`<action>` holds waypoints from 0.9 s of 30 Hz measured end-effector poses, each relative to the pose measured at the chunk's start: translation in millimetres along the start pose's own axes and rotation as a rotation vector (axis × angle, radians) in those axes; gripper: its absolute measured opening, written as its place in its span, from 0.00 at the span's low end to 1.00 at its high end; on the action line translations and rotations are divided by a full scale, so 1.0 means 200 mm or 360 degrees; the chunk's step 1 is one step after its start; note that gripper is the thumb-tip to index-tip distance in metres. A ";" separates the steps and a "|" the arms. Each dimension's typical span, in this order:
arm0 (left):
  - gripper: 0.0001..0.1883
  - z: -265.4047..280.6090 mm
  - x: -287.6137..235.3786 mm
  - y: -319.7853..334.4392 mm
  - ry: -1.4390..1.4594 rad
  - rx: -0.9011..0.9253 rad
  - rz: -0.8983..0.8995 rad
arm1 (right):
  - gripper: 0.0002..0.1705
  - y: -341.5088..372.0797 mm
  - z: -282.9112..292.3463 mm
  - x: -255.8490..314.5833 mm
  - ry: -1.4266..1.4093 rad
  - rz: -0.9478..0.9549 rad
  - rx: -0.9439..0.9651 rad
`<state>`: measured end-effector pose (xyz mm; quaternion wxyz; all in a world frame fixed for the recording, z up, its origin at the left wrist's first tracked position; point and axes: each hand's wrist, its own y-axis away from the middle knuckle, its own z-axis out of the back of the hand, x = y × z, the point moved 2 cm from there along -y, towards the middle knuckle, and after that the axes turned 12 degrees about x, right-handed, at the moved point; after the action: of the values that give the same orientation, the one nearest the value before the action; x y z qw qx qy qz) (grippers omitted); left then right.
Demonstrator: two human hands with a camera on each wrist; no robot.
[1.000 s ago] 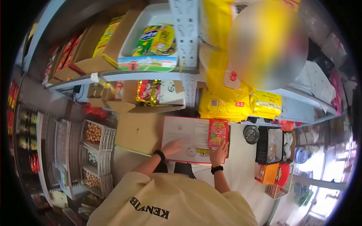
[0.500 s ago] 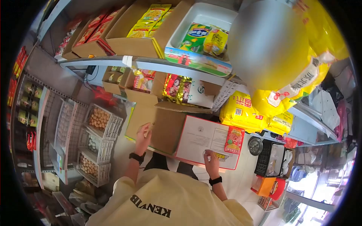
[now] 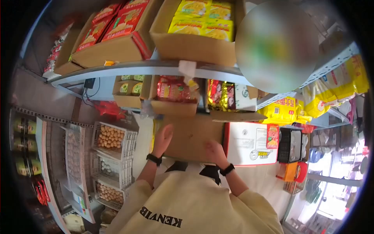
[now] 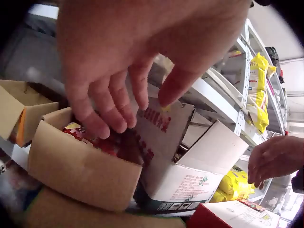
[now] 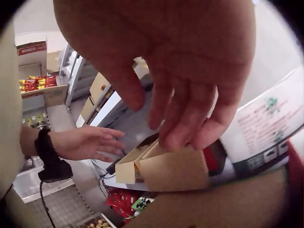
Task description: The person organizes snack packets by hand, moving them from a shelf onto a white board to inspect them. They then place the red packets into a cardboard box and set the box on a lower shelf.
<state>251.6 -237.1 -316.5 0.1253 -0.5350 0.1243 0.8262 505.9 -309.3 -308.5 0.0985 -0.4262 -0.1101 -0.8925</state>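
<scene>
In the head view the left hand [image 3: 163,140] hangs over the left part of a brown cardboard box top [image 3: 187,136], its fingers loosely extended and holding nothing. Over the right part of the same cardboard is the right hand [image 3: 215,151], also empty. In the left wrist view the left hand [image 4: 142,52] has spread, slightly bent fingers in front of an open carton of red packets [image 4: 85,164]. The right wrist view has the right hand [image 5: 175,76] with loosely bent fingers before a small carton [image 5: 175,170]. Whether either hand touches the cardboard, I cannot tell.
Right of the cardboard lies a white, red-edged box [image 3: 247,143] with a red packet [image 3: 272,136] on it. Egg crates [image 3: 113,167] are stacked at left. A shelf edge [image 3: 132,72] with cartons runs ahead; yellow bags [image 3: 282,111] and a black crate [image 3: 290,144] are at right.
The right hand has left the red packet and white box and moved left over the cardboard. The left hand also came off the white box. The view has shifted left along the shelves.
</scene>
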 end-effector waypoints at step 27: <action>0.23 0.18 0.25 -1.23 -0.1396 0.0575 0.0062 | 0.14 -1.13 -0.38 -0.13 -0.1915 -0.0743 -0.0069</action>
<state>284.1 9.5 -365.0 0.2416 -0.1028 0.2114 0.9415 404.5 -111.9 -401.4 -0.1858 -0.8188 -0.2178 -0.4975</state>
